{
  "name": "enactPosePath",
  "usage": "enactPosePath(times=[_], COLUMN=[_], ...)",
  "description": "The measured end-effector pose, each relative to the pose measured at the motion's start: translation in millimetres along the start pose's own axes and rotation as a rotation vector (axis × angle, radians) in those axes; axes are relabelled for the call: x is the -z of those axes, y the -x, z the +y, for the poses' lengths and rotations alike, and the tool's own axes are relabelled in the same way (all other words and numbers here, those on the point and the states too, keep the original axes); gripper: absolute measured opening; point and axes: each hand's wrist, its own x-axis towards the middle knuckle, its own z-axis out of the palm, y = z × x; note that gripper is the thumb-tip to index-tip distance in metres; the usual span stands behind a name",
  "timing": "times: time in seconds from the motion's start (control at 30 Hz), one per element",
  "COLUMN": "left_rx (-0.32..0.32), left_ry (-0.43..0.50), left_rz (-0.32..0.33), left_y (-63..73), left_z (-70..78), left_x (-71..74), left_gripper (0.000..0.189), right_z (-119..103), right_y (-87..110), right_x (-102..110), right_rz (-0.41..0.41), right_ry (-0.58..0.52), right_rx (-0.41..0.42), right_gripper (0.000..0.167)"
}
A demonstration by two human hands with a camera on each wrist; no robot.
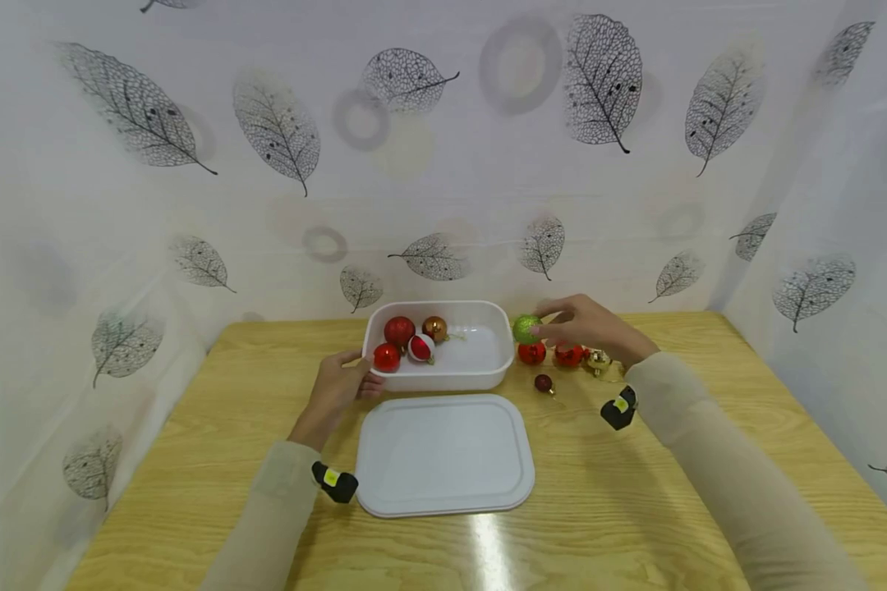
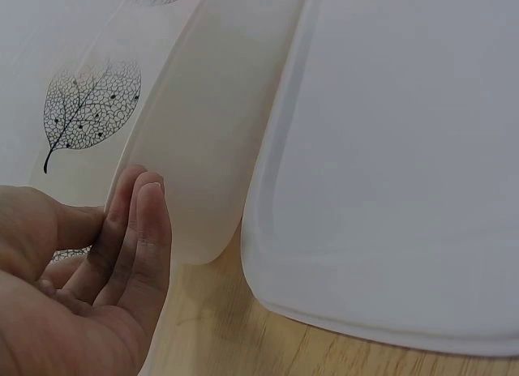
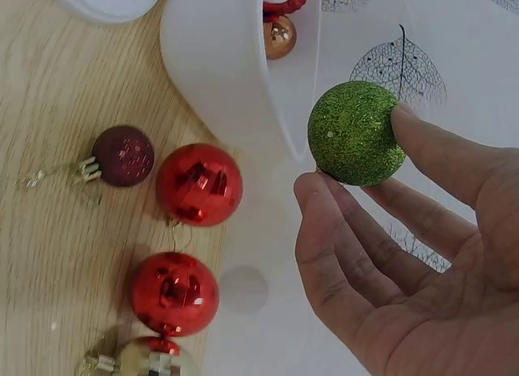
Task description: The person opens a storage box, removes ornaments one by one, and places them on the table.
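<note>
The right hand [image 1: 582,322] pinches a green glitter ball [image 1: 526,329] between the thumb and the fingertips, with the other fingers slightly bent beside it. This ball is raised above the wooden table [image 1: 599,517], just beyond the right end of a white plastic container [image 1: 443,382], over a shiny red ball [image 1: 532,354]. It is round, so it has no long axis, and its cap is not clearly visible; I cannot tell which way it points. The left hand [image 1: 337,386] pinches the container's rim at the near left corner, the thumb on one side and the fingers, close together, on the other. The container has its long axis from left to right and holds a red glitter ball [image 1: 399,331], a glossy red ball [image 1: 387,358], a red-and-white ball [image 1: 421,349] and a copper ball [image 1: 435,328]. On the near side lies a white lid [image 1: 446,455], parallel to it. Further right is a gold ball [image 1: 599,362]; a small dark-red ball [image 1: 543,383] lies nearer, its cap pointing right and near.
</note>
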Motion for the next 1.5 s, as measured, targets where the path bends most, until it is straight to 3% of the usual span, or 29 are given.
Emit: enactPosePath(times=[0.57, 1.03, 1.5], left_rx=[0.0, -0.005, -0.007], left_ry=[0.002, 0.007, -0.005], left_rz=[-0.002, -0.002, -0.009], left_y=[2.3, 2.4, 1.8], left_z=[0.8, 0.8, 1.6], left_x=[1.5, 1.4, 0.1], left_gripper=[0.051, 0.049, 0.049], right_z=[29.5, 60.8, 79.7], right_y=[31.1, 43.8, 47.7], right_x=[16.4, 7.4, -5.3], right_rz=[-0.015, -0.023, -0.038], right_ry=[0.004, -0.062, -0.06], right_rx=[-0.056, -0.093, -0.113], right_gripper=[0.059, 0.057, 0.056])
